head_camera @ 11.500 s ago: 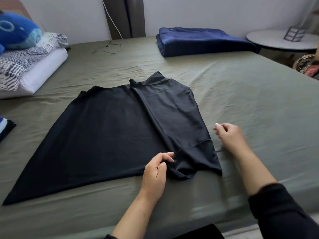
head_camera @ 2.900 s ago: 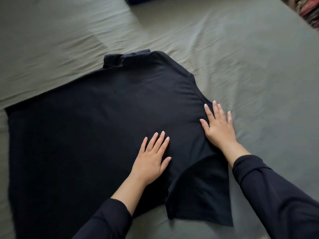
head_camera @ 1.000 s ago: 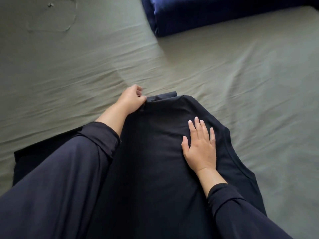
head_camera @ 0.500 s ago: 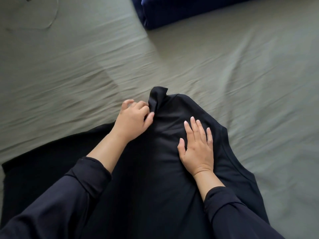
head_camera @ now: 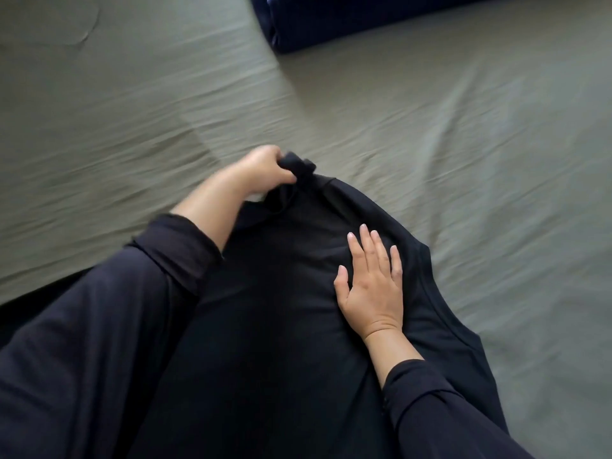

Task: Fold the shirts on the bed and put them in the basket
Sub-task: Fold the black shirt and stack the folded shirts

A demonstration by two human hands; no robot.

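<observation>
Fingers: your left hand [head_camera: 265, 170] pinches the collar; your right hand [head_camera: 371, 283] lies flat, fingers straight.
Bed [head_camera: 463, 160]: carries the black shirt [head_camera: 281, 326] spread near you.
Shirt: pinned under your right palm, likely so the fold holds.
Collar [head_camera: 298, 165]: bunched and lifted between your left fingertips, probably to straighten it.

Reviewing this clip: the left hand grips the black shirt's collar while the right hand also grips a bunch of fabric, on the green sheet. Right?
Not quite. The head view shows the right hand lying flat with straight fingers on the black shirt, not gripping fabric. The rest holds: the left hand grips the collar, on the green sheet.
</observation>
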